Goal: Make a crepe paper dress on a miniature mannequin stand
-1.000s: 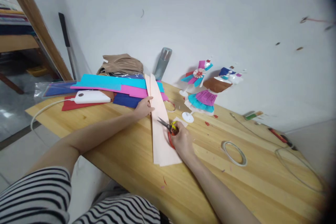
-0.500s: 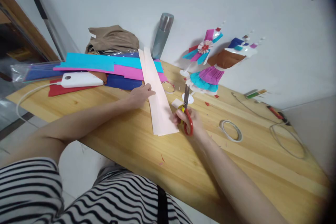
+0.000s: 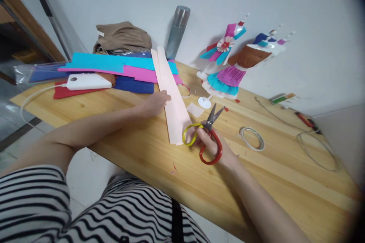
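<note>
A long pale pink paper strip (image 3: pixel 173 110), folded in layers, lies across the wooden table, its far end over blue and pink sheets. My left hand (image 3: pixel 156 103) rests on the strip's left edge with its fingers curled; whether it pinches the paper is hard to tell. In my right hand (image 3: pixel 209 142) are scissors (image 3: pixel 211 155) with one yellow and one red handle, blades parted and pointing away from me. That hand is beside the strip's near right edge. A small pale paper square (image 3: pixel 195 110) lies just beyond the scissors.
Stacked coloured sheets (image 3: pixel 99 62), a white power bank (image 3: pixel 89 81) and brown cloth (image 3: pixel 122 38) are at the left. A flask (image 3: pixel 178 32) stands by the wall. Paper-dressed figures (image 3: pixel 248 59) stand at the back right, with a tape roll (image 3: pixel 252 138) and a cable (image 3: pixel 316 152) nearer.
The scissors have moved nearer me and slightly right, turned, and their blades have opened. The small paper square shows more fully. My left hand stays on the strip.
</note>
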Motion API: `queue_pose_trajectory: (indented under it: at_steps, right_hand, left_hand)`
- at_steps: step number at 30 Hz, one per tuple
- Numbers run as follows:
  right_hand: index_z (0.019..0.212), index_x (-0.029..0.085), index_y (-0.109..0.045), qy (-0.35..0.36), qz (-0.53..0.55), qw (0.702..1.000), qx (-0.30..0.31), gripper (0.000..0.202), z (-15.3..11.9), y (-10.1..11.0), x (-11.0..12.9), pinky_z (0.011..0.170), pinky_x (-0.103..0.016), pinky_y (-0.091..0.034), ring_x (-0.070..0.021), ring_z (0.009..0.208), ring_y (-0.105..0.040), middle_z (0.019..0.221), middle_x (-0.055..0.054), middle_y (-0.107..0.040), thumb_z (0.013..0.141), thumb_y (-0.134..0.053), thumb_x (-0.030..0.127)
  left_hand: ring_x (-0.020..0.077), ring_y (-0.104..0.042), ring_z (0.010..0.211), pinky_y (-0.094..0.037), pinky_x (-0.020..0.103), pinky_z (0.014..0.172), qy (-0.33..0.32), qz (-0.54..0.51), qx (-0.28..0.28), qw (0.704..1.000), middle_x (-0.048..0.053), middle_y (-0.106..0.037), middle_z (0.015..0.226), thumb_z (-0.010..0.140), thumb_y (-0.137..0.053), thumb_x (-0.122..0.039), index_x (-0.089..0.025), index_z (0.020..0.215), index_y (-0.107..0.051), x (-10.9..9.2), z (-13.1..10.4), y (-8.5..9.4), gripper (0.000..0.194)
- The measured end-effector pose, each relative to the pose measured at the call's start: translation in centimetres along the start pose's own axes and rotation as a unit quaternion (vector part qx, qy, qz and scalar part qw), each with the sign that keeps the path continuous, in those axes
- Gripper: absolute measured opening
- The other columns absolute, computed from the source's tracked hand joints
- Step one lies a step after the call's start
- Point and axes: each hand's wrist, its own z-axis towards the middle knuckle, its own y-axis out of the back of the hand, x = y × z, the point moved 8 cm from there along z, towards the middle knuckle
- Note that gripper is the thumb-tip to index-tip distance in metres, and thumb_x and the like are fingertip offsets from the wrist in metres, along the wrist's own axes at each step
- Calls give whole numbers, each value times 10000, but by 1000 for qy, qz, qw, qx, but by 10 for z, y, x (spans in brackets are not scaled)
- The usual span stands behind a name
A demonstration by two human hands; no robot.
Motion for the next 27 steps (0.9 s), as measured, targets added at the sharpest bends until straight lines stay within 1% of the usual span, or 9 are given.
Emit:
queue_pose_trajectory:
  at_steps: [2,4,7,11,16,20,22,24,27]
  right_hand:
    - [1163,221,-593,9,43,999,-28,454,-1,4,0,654,-380,-551,-224,686,-666,821,-60,-708,900,-567,590]
    - [1288,239,-505,28,93,994,-45,506,-3,6,2,670,-388,-552,-226,718,-673,835,-45,-703,897,-600,546]
    - [1267,245,-520,30,156,987,-19,491,-5,0,7,657,-384,-545,-226,717,-671,802,-33,-682,876,-616,526]
    - [1122,236,-584,-48,201,978,35,495,-12,-11,8,554,-370,-517,-221,584,-651,704,-13,-630,798,-626,608]
    - [954,233,-582,-102,274,949,115,486,-17,-26,-3,469,-304,-454,-166,463,-576,674,-12,-624,767,-631,678]
    - [922,198,-592,-114,315,927,169,515,-19,-35,-10,463,-273,-428,-157,458,-574,641,-9,-619,802,-597,699]
    - [918,182,-608,-121,318,925,169,522,-21,-35,-11,481,-271,-423,-143,452,-562,656,-23,-628,837,-554,695]
    - [941,172,-615,-127,308,927,172,537,-23,-35,-7,488,-266,-411,-128,441,-547,668,-27,-630,842,-546,695]
    - [992,175,-585,-123,252,943,180,530,-26,-31,2,463,-253,-377,-117,428,-527,669,-13,-619,820,-594,676]
  left_hand:
    - [236,-639,952,-500,347,860,68,-12,4,998,132,-676,1030,841,-448,-99,-88,1189,-616,8,4,-1,386]
    - [248,-648,965,-504,361,890,147,-40,6,988,132,-686,1038,857,-490,-151,-83,1296,-545,17,7,0,448]
    - [293,-644,1055,-506,395,924,229,-83,-18,970,170,-673,1145,866,-547,-254,-81,1389,-439,28,12,8,561]
    - [322,-588,1213,-472,411,1012,298,-118,-23,947,192,-625,1278,839,-604,-323,-109,1405,-410,38,14,11,636]
    - [304,-532,1302,-435,393,1080,305,-125,-33,944,179,-582,1376,793,-628,-223,-117,1435,-412,45,16,4,686]
    - [264,-540,1307,-421,358,1105,312,-137,-53,939,144,-558,1432,841,-555,-177,-119,1442,-438,45,12,3,615]
    - [279,-529,1323,-407,372,1118,315,-135,-59,938,159,-541,1450,880,-540,-235,-100,1453,-423,40,12,7,600]
    - [318,-511,1339,-401,405,1117,317,-123,-44,939,182,-528,1459,877,-577,-306,-96,1463,-404,34,13,10,646]
    - [348,-497,1348,-404,435,1106,326,-122,-14,937,175,-532,1458,826,-626,-266,-135,1465,-404,28,14,10,689]
